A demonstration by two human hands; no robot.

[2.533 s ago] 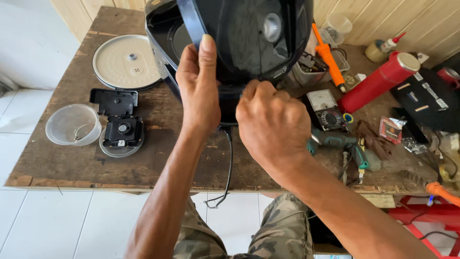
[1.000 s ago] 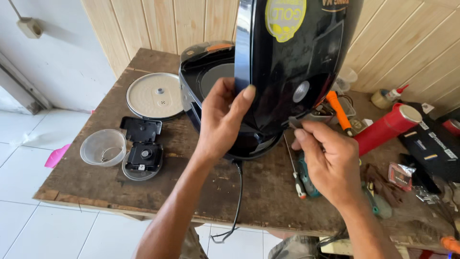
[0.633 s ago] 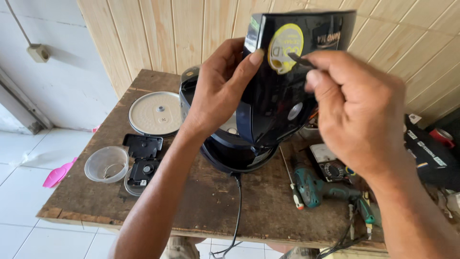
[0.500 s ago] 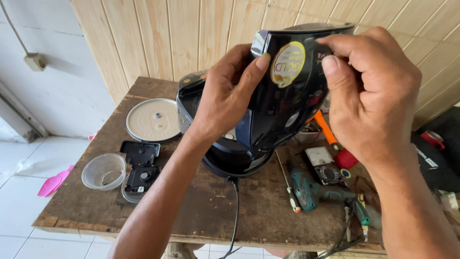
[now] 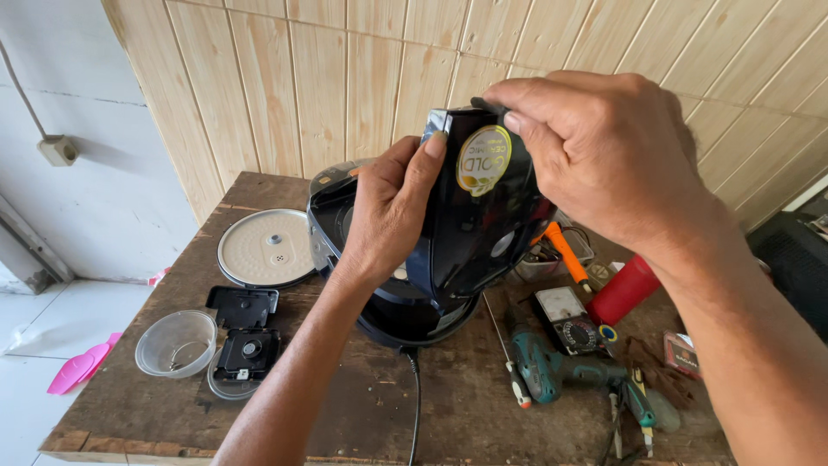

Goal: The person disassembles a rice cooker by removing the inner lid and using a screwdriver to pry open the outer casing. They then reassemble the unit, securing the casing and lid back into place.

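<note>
Black and glossy, the rice cooker lid (image 5: 470, 233) stands raised on edge above the cooker body (image 5: 392, 302) at the middle of the wooden counter (image 5: 172, 406). Both hands grip it: the left hand (image 5: 388, 211) closed on its near edge, the right hand (image 5: 604, 151) clamped over its top. Left of the cooker lie a round inner plate (image 5: 266, 248) and a clear cup (image 5: 177, 343); to the right, a teal drill (image 5: 552, 369).

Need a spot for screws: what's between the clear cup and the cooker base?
In the head view, a black plastic part lies on the table between the cup and the cooker base.
</note>
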